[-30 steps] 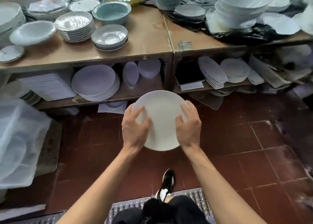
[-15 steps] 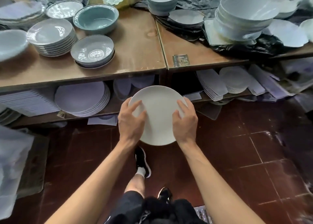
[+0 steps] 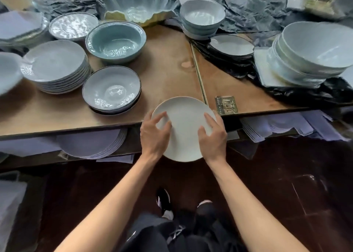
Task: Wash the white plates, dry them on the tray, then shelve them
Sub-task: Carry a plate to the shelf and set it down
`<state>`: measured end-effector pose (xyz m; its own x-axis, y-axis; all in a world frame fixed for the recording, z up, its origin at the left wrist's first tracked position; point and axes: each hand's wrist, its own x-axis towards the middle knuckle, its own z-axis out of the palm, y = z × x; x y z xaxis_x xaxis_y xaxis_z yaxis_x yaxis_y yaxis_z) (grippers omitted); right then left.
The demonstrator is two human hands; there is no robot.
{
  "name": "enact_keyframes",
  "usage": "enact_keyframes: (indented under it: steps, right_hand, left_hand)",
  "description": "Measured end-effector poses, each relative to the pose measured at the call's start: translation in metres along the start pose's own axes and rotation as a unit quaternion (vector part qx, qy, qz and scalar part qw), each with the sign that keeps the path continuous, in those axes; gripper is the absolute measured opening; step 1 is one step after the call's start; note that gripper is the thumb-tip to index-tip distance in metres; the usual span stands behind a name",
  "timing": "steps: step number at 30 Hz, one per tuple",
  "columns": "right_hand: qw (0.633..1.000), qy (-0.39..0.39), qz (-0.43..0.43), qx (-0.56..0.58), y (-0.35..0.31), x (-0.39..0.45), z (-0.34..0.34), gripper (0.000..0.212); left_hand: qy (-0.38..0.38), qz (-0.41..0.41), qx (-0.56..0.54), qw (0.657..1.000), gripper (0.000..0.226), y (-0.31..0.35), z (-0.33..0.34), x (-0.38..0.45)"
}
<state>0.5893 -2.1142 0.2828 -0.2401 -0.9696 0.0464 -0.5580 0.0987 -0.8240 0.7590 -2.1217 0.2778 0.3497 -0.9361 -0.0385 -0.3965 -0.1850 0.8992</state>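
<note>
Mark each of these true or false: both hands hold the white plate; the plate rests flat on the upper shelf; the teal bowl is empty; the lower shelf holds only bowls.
1. Both hands hold the white plate: true, the left hand and right hand grip its sides.
2. The plate rests flat on the upper shelf: false, it is held at the shelf's front edge.
3. The teal bowl is empty: true.
4. The lower shelf holds only bowls: false, a flat plate stack lies there.

Matt white plate (image 3: 184, 125); worn wood shelf (image 3: 164, 70).
</note>
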Motion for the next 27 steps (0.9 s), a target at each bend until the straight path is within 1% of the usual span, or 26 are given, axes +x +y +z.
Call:
enact_keyframes:
  steps: [7, 10, 14, 21, 27]
  right_hand:
    - [0.999, -0.054, -0.007, 0.000, -0.010, 0.075, 0.031, 0.053]
    - [0.997, -0.073, 0.007, 0.002, 0.001, 0.107, 0.040, 0.057]
    - [0.997, -0.072, 0.015, 0.005, 0.017, 0.158, 0.049, 0.057]
    - [0.993, -0.112, 0.019, 0.018, 0.039, 0.251, 0.069, 0.057]
    - [0.989, -0.146, 0.023, 0.010, 0.059, 0.298, 0.089, 0.056]
  left_hand:
    - [-0.005, -0.012, 0.005, 1.000, 0.034, -0.004, 0.011, 0.081]
    - [-0.013, -0.014, 0.020, 1.000, 0.037, -0.002, 0.028, 0.112]
    - [-0.030, -0.003, 0.052, 0.998, 0.040, 0.002, 0.059, 0.153]
    - [-0.053, -0.018, 0.083, 0.995, 0.041, 0.006, 0.104, 0.228]
    - [-0.058, -0.045, 0.102, 0.992, 0.043, -0.003, 0.129, 0.265]
